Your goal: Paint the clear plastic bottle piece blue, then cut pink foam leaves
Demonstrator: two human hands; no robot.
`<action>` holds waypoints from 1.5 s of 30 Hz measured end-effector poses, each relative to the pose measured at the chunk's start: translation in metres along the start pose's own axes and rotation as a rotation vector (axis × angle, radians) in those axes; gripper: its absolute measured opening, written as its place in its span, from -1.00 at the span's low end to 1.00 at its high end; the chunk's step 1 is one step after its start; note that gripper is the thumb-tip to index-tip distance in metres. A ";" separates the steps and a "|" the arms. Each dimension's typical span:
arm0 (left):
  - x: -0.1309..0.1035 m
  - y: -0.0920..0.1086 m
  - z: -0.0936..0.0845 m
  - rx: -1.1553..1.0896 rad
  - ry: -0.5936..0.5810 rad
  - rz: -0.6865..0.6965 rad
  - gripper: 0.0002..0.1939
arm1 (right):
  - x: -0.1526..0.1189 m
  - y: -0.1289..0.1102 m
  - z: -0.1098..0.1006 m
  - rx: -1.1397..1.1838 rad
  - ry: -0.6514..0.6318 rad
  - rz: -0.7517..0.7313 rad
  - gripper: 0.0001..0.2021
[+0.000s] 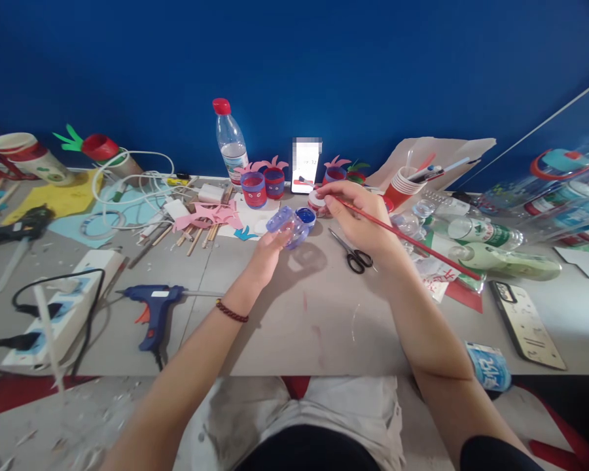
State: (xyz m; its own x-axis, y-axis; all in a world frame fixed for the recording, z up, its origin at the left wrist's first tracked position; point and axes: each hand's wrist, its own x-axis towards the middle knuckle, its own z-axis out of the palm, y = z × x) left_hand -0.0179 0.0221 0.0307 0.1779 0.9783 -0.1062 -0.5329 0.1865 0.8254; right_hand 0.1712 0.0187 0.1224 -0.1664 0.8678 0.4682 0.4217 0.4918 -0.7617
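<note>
Head view: a translucent purple plastic piece (282,220) sits above the middle of the table (285,327), clamped in the fingers of the left hand (269,254). Beside its right edge stands an open jar of blue paint (305,214); whether the two touch cannot be told. The right hand (360,214), apart from the left, is closed on a long red paintbrush (407,237), its bristle end indistinct; the fingertips meet a small pinkish jar (317,201). Black-handled scissors (357,258) lie below this hand. Behind, a lit smartphone (305,169) stands upright, with two red-and-purple paper-topped cups (254,191) to its left. Farther left, a blue glue gun (154,302) lies near a white power strip (71,307).
</note>
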 end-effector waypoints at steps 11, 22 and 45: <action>0.000 -0.010 -0.009 0.816 0.275 0.628 -0.34 | 0.004 0.001 -0.010 -0.024 0.054 0.036 -0.77; -0.004 -0.008 -0.013 1.263 0.229 0.987 -0.59 | 0.002 0.007 0.005 0.043 -0.051 0.158 -0.72; -0.005 -0.015 -0.011 1.085 0.251 0.780 -0.61 | 0.006 0.015 0.000 0.343 -0.414 0.301 -0.68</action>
State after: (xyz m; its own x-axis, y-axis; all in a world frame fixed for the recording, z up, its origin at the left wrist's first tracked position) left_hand -0.0204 0.0155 0.0127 -0.0839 0.8074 0.5840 0.5095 -0.4689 0.7215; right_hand 0.1766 0.0306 0.1140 -0.4460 0.8936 0.0499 0.2044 0.1560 -0.9664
